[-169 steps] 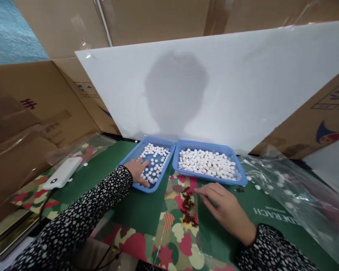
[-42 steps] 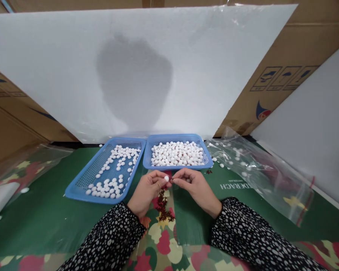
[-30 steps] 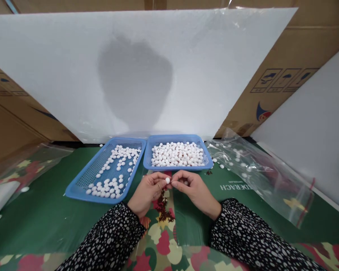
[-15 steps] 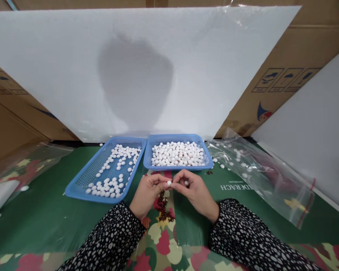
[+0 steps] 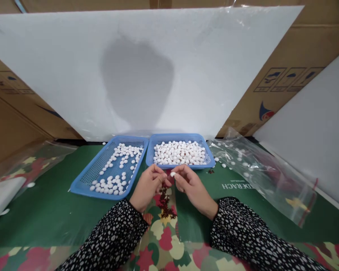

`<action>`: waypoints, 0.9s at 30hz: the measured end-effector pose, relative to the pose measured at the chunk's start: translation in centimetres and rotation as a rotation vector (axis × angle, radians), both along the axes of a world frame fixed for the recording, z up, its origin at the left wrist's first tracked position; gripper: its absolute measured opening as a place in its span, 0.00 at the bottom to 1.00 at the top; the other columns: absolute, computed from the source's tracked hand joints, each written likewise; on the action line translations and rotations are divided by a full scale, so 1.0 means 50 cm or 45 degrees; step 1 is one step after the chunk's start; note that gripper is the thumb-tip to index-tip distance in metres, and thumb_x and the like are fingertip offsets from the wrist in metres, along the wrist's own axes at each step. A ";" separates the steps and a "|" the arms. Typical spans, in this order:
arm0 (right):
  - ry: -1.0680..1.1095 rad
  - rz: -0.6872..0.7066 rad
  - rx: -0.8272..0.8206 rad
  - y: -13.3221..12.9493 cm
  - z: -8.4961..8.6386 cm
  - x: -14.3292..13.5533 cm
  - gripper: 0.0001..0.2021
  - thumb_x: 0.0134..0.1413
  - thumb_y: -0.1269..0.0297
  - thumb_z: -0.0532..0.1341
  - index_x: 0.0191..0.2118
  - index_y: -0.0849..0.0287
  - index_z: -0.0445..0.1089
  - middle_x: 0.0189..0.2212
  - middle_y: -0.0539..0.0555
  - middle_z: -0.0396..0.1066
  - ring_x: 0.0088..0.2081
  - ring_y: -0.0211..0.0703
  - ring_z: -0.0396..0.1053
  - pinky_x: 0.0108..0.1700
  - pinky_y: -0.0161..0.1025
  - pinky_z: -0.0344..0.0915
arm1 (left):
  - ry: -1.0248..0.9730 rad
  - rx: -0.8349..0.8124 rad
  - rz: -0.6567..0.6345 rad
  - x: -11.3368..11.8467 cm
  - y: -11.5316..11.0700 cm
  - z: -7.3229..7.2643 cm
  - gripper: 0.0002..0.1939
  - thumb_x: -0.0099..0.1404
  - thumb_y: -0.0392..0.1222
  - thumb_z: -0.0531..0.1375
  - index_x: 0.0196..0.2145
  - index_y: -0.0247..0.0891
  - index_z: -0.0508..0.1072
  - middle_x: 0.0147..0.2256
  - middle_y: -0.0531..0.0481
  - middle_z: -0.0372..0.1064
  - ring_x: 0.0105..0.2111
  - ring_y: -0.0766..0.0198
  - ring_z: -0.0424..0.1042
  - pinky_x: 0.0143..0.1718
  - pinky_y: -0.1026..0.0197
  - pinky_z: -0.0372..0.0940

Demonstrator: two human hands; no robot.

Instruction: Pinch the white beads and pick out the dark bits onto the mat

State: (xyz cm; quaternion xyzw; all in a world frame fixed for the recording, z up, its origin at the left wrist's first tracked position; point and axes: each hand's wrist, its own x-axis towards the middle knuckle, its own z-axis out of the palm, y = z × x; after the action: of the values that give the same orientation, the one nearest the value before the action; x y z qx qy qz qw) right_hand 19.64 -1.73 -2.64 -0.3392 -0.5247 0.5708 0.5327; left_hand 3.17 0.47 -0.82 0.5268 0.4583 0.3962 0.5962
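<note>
My right hand [image 5: 191, 185] pinches a small white round piece [image 5: 172, 174] between thumb and forefinger, just in front of the right basket. Close on its left, my left hand [image 5: 149, 187] has its fingertips pressed together; whether something tiny is in them, I cannot make out. Small dark red bits [image 5: 166, 206] lie in a loose heap on the table below the hands. The right blue basket [image 5: 180, 166] is filled with white round pieces, some reddish between them. White pieces are spread more thinly in the left blue basket [image 5: 81, 181], which stands at an angle.
A clear plastic bag [image 5: 282, 188] with white pieces in or under it lies at right. Another clear bag [image 5: 49, 154] and a white object [image 5: 5, 195] are at left. A white board [image 5: 203, 71] stands behind the baskets. Green patterned sheeting [image 5: 53, 218] covers the table.
My hands have moved slightly up towards the right basket. The white piece, earlier between both hands' fingertips, is now in my right hand, and the left fingertips have come away from it.
</note>
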 end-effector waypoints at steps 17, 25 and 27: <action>-1.466 -0.003 0.578 0.036 -0.044 0.020 0.06 0.63 0.68 0.60 0.38 0.56 0.75 0.30 0.50 0.66 0.32 0.40 0.65 0.31 0.34 0.55 | -0.039 0.077 -0.043 -0.006 -0.005 -0.008 0.08 0.66 0.44 0.58 0.39 0.38 0.65 0.34 0.49 0.71 0.30 0.66 0.63 0.32 0.64 0.58; -1.361 0.020 0.607 0.033 -0.038 0.029 0.07 0.64 0.72 0.59 0.39 0.55 0.73 0.32 0.50 0.67 0.34 0.39 0.66 0.35 0.33 0.58 | 0.077 0.108 0.045 -0.012 0.007 -0.012 0.13 0.65 0.50 0.59 0.35 0.36 0.71 0.26 0.53 0.69 0.22 0.69 0.58 0.24 0.67 0.53; -1.364 0.027 0.629 0.032 -0.038 0.027 0.06 0.63 0.72 0.60 0.39 0.54 0.74 0.32 0.49 0.67 0.34 0.39 0.66 0.34 0.33 0.58 | 0.055 0.091 0.044 -0.012 0.007 -0.013 0.12 0.65 0.50 0.59 0.36 0.36 0.71 0.26 0.53 0.68 0.22 0.69 0.60 0.24 0.67 0.53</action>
State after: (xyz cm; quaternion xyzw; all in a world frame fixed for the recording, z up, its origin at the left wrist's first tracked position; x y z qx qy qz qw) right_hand 20.98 -0.15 -4.54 -0.4408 -0.8414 0.1862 0.2510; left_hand 2.56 0.83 -1.44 0.5482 0.4658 0.4108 0.5601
